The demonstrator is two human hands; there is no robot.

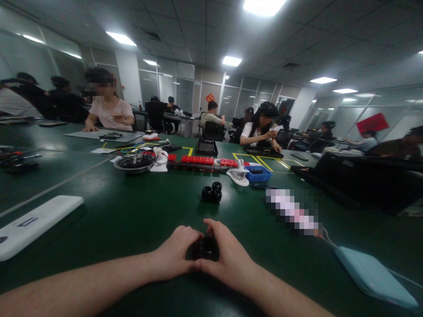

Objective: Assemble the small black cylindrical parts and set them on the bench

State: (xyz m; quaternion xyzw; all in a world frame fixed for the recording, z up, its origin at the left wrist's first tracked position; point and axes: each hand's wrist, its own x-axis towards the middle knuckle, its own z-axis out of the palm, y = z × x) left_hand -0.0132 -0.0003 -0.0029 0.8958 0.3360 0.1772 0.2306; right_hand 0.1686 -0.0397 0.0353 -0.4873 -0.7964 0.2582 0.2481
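Note:
Close in front of me, both hands meet around a black round part (208, 247) with a hole in its top. My left hand (178, 251) has its fingers and thumb curled against the left side of it. My right hand (228, 257) grips it from the right, thumb across the near side and fingers on the far side. The underside, and anything else between the palms, is hidden. Beyond my hands, a small cluster of similar black round parts (212, 193) stands on the green table (139, 211).
A white oblong device (41, 224) lies at left, a light-blue case (376, 275) with a cord at right. Farther back are a metal bowl (135, 163) with cables, red blocks (203, 160), a white clamp (239, 174) and a blue basket (259, 174). People sit across the table.

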